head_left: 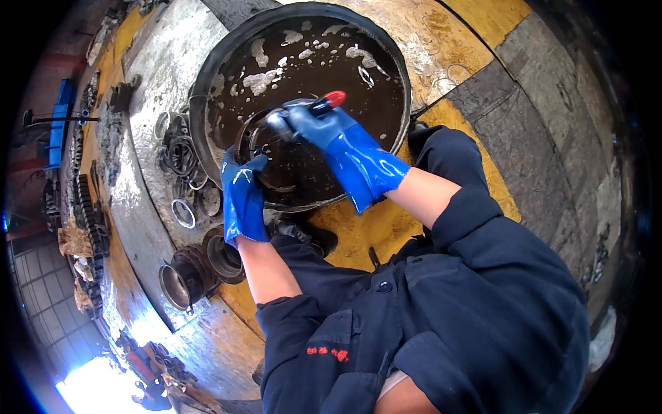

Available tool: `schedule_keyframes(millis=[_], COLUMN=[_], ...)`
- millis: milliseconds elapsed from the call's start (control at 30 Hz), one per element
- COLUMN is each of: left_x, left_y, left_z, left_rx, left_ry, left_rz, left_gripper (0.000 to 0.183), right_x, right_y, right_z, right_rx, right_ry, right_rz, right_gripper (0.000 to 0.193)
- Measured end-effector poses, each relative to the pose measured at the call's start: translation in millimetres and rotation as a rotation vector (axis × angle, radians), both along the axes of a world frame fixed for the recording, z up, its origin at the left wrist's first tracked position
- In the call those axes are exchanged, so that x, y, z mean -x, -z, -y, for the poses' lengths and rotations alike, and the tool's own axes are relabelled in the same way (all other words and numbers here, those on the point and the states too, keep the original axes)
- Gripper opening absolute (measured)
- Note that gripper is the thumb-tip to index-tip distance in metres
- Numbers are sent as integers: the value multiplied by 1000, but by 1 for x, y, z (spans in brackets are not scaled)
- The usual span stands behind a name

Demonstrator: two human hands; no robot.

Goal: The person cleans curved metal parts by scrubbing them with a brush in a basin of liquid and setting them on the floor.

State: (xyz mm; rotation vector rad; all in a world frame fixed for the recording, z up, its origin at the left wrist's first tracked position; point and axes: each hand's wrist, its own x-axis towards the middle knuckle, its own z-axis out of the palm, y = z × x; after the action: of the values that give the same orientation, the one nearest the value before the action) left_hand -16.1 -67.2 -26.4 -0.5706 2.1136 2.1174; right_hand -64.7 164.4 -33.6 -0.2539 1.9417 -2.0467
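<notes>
A wide round tub [199, 103] of dark liquid with patches of foam stands in front of me. My left hand [243, 190], in a blue rubber glove, grips the near left edge of a dark ring-shaped metal part [246, 132] at the tub's near left side. Gloved the same way, my right hand [321, 131] is closed around a tool with a dark handle and a red end [336, 99]. It is held over the ring-shaped part. Motion smears the tool's far end and my right fingers, so its kind is unclear.
Several metal rings [181, 155] lie on the floor left of the tub. Two hollow cylindrical metal parts [183, 279] sit nearer me on the left. Farther left are rows of dark parts and a blue stand [61, 124]. Worn metal and yellow plates [476, 27] cover the floor.
</notes>
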Motion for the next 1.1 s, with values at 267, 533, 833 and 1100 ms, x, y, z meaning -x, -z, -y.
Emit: schedule_keyframes(millis=[267,533,833,1100], left_x=[-11,-17,-4,-11], left_y=[-6,-17,-5,-16], left_z=[7,-6,-13,-8], left_rx=[-4,-51,32,-140], left_ry=[62,-81,-67,83], left_rz=[9,11,10,-11], left_gripper=[57,76,72,72], right_x=[8,34,16,-6], right_y=[-25,65,35,-50], right_z=[41,21,-14,22], right_rx=[-55,-252,-419,-3], right_ry=[-114,409,322,-157], right_rz=[-92,235,297,-77], right_gripper=[22,35,43,24])
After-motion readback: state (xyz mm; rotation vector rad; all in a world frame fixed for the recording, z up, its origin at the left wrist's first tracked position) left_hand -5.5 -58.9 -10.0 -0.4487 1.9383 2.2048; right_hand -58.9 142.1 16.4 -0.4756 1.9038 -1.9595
